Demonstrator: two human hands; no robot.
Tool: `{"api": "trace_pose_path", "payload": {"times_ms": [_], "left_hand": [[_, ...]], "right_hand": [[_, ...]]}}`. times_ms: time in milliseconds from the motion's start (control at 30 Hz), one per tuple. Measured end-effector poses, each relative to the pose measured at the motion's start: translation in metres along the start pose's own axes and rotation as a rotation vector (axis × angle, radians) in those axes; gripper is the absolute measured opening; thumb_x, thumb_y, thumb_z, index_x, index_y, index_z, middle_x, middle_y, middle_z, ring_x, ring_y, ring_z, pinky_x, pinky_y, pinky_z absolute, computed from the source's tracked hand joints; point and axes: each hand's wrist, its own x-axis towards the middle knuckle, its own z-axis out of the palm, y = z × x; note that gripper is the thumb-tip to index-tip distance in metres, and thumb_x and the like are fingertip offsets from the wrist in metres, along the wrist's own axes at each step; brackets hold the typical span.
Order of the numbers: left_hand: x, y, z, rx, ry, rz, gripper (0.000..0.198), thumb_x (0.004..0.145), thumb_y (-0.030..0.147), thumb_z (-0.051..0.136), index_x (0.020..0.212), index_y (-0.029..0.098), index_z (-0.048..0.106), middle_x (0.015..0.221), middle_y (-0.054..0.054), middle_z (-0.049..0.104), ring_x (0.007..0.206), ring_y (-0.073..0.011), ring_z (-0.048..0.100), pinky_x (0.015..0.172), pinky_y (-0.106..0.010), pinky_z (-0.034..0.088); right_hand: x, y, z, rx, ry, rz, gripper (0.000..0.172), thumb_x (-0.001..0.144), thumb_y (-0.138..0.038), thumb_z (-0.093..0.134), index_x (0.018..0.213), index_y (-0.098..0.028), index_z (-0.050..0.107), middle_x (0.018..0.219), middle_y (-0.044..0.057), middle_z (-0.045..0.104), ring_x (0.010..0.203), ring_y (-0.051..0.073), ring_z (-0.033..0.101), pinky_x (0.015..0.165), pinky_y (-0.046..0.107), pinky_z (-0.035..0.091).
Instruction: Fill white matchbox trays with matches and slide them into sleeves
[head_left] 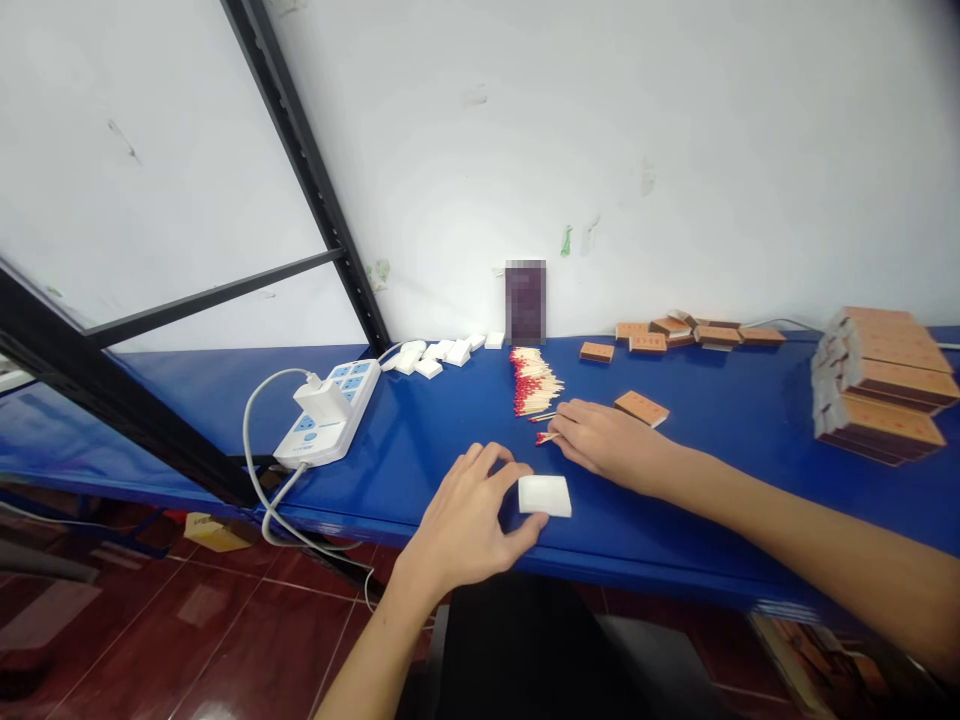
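Observation:
My left hand [472, 520] grips a small white matchbox tray [545, 496] by its left end, thumb on the near side and fingers on the far side, near the front edge of the blue shelf. Pinched in my right hand [604, 437] are a few red-headed matches [546, 437], their heads pointing left; the fingers hide the rest of them. Just beyond, a heap of loose matches [534, 382] is spread on the blue surface. An orange-brown matchbox [642, 408] lies beside my right wrist.
Several white trays [444, 352] lie at the back left, near a white power strip [330, 415] with a plugged-in charger and cables. Matchboxes [679, 332] lie along the wall. Stacked matchbox packs [881, 385] stand at the right. A pixelated dark rectangle [526, 303] leans on the wall.

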Motion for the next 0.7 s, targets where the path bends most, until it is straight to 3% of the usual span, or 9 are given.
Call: {"api": "trace_pose_path", "payload": {"times_ms": [133,500,700], "left_hand": [[0.002,-0.002,0.003,0.000,0.033,-0.075,0.026,0.091,0.037,0.065,0.113,0.023,0.063,0.110,-0.006,0.056,0.101,-0.0271,0.054,0.091,-0.044,0.046],[0.004,-0.007,0.007,-0.023,0.084,-0.149,0.025,0.094,0.036,0.063,0.116,0.024,0.063,0.108,-0.005,0.054,0.101,-0.0254,0.053,0.092,-0.042,0.046],[0.003,-0.008,0.008,-0.029,0.079,-0.134,0.027,0.094,0.036,0.064,0.118,0.025,0.061,0.110,-0.005,0.054,0.104,-0.0259,0.053,0.093,-0.041,0.045]], "right_hand": [[0.001,0.000,-0.004,0.105,0.010,0.021,0.015,0.096,-0.015,0.051,0.087,-0.014,0.064,0.088,0.010,0.065,0.080,0.021,0.061,0.072,0.031,0.046],[-0.001,-0.006,-0.014,0.367,0.088,-0.005,0.020,0.100,-0.019,0.045,0.093,-0.015,0.063,0.092,0.009,0.063,0.086,0.022,0.061,0.076,0.033,0.050],[-0.004,-0.018,-0.018,0.443,0.124,-0.111,0.021,0.101,-0.023,0.045,0.099,-0.016,0.064,0.094,0.009,0.064,0.088,0.021,0.061,0.079,0.035,0.051]]}}
